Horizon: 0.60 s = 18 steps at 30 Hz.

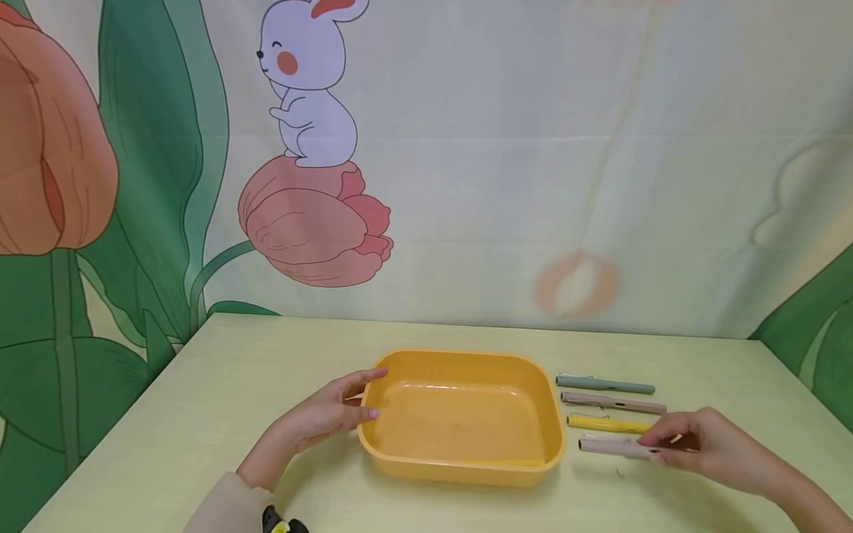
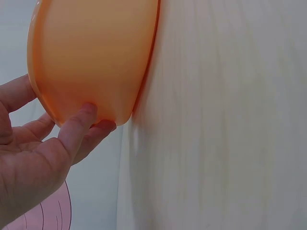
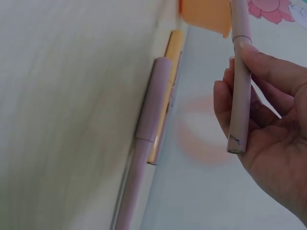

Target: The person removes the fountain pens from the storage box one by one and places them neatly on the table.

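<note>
A yellow-orange plastic basin [image 1: 460,475] stands on the table. My left hand [image 1: 326,411] holds it at its left end, fingertips at the rim and wall. In the left wrist view the basin's end [image 2: 91,57] fills the upper left, with the fingers [image 2: 76,127] against it. To the right of the basin, my right hand [image 1: 716,451] pinches a pale pink pen [image 1: 606,446], cap end toward the basin. In the right wrist view this pen [image 3: 241,91] lies between thumb and fingers, above a mauve pen [image 3: 153,105] on the table.
Behind the right hand lie a yellow pen [image 1: 603,423], a dusty pink pen [image 1: 613,403] and a grey-green pen [image 1: 606,384], roughly parallel. A curtain [image 1: 466,185] printed with a rabbit and tulips hangs along the back edge of the pale table [image 1: 300,340].
</note>
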Each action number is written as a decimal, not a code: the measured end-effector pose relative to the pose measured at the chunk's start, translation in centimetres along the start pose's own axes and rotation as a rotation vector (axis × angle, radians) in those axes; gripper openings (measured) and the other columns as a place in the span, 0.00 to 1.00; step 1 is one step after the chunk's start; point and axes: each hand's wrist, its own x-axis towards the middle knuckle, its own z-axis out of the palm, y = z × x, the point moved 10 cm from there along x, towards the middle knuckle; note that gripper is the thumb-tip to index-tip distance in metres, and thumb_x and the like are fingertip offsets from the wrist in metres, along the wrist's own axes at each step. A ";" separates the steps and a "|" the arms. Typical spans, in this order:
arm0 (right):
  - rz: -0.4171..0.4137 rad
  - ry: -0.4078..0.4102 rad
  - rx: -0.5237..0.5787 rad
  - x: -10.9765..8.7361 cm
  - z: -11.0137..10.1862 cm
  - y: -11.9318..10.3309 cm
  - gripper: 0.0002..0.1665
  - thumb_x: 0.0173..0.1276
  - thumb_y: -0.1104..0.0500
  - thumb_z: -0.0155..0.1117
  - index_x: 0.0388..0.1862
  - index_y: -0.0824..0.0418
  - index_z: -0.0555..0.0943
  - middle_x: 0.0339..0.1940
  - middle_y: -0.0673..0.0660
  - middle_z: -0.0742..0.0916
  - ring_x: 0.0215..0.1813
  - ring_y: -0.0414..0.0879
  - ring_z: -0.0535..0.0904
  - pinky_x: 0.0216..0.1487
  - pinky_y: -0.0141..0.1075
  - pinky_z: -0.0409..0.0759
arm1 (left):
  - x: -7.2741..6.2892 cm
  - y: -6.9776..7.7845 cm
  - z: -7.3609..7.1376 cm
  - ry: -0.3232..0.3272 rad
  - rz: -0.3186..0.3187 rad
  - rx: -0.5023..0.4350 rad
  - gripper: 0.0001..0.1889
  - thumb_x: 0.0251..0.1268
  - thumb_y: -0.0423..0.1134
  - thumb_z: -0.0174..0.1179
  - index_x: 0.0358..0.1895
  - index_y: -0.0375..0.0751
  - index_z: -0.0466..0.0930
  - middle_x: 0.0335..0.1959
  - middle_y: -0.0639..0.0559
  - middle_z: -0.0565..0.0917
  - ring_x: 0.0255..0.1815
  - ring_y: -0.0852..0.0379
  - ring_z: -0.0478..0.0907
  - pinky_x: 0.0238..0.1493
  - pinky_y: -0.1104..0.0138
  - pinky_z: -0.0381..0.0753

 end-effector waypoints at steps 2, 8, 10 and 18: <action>-0.010 -0.011 0.031 -0.2 0.2 0.4 0.09 0.57 0.69 0.63 0.37 0.63 0.83 0.37 0.39 0.83 0.30 0.30 0.73 0.23 0.28 0.75 | 0.0 0.0 0.0 -0.001 0.000 0.000 0.34 0.60 0.28 0.56 0.69 0.36 0.52 0.67 0.32 0.54 0.62 0.38 0.62 0.55 0.58 0.74; 0.028 -0.039 0.055 -0.6 0.9 1.7 0.08 0.57 0.67 0.64 0.37 0.64 0.83 0.36 0.40 0.83 0.31 0.30 0.73 0.25 0.28 0.77 | -0.1 0.1 0.1 -0.010 0.002 -0.002 0.34 0.61 0.28 0.55 0.69 0.35 0.51 0.67 0.32 0.54 0.62 0.37 0.62 0.55 0.58 0.73; 0.082 -0.053 0.049 -0.7 1.1 2.4 0.08 0.57 0.65 0.64 0.37 0.65 0.83 0.36 0.40 0.83 0.30 0.30 0.73 0.26 0.28 0.77 | -0.1 0.1 0.1 -0.013 0.004 0.000 0.34 0.61 0.28 0.55 0.69 0.35 0.51 0.67 0.31 0.54 0.62 0.37 0.62 0.55 0.58 0.73; 0.048 -0.067 0.026 -0.8 1.7 2.7 0.08 0.58 0.64 0.64 0.37 0.64 0.83 0.37 0.41 0.84 0.35 0.28 0.75 0.29 0.28 0.79 | -0.1 0.2 0.2 -0.024 0.010 -0.008 0.34 0.61 0.29 0.56 0.69 0.35 0.51 0.67 0.31 0.53 0.61 0.38 0.63 0.54 0.58 0.74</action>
